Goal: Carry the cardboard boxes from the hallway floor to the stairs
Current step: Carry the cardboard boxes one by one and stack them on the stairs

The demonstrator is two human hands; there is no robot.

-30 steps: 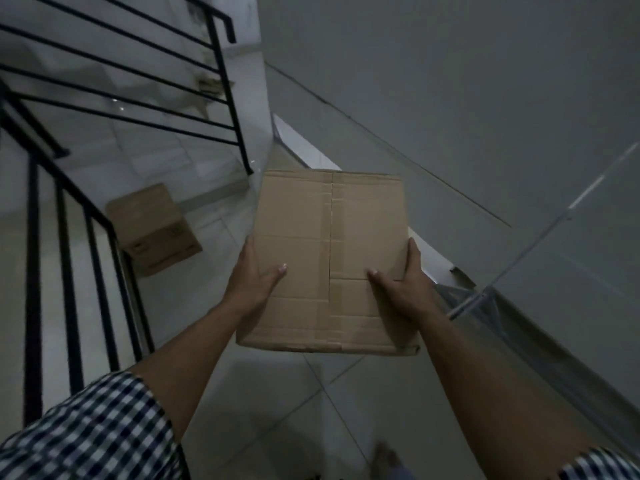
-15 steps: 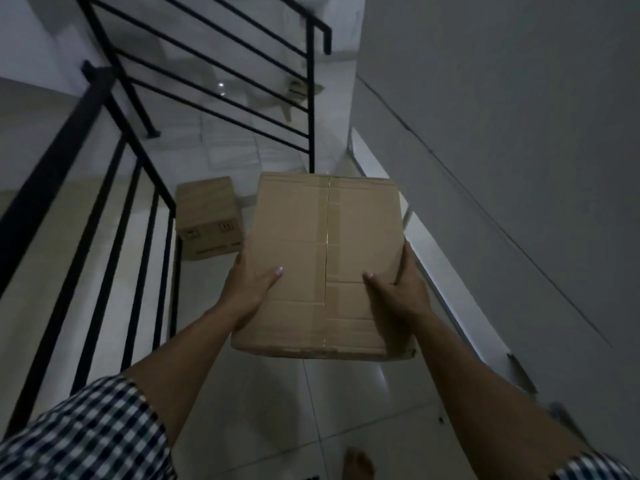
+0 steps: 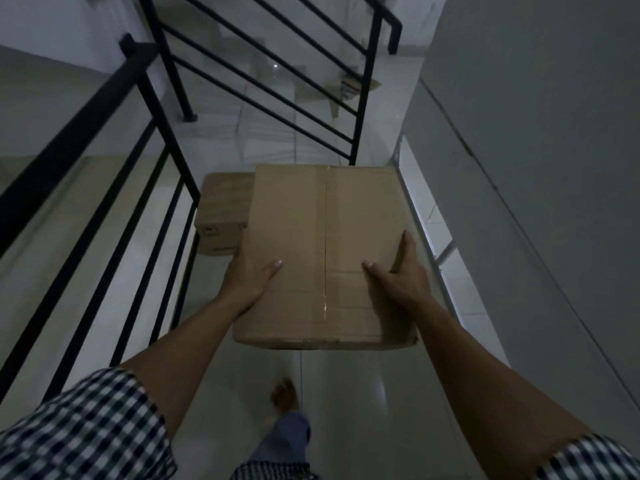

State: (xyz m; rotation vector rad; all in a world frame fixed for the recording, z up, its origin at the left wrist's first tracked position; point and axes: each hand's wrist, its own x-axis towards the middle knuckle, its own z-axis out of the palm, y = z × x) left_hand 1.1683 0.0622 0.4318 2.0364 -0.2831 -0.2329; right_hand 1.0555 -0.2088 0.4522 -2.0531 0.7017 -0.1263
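Note:
A taped brown cardboard box (image 3: 322, 237) is carried flat in front of me at waist height. My left hand (image 3: 247, 271) grips its left side, thumb lying on the top face. On the right side my right hand (image 3: 403, 275) grips likewise, thumb on top. Both sets of fingers wrap under the edges, hidden. A second, smaller cardboard box (image 3: 223, 213) stands on the tiled floor just beyond, beside the railing, partly covered by the carried box.
A black metal railing (image 3: 162, 140) runs along my left and turns across ahead. A grey wall (image 3: 536, 168) closes the right side. Flattened cardboard (image 3: 349, 86) lies on the lower level beyond the railing. My bare foot (image 3: 285, 396) is on the tiles below the box.
The view has swung right and I have stepped forward. The floor box now lies directly behind the carried box. Both hands keep the same hold.

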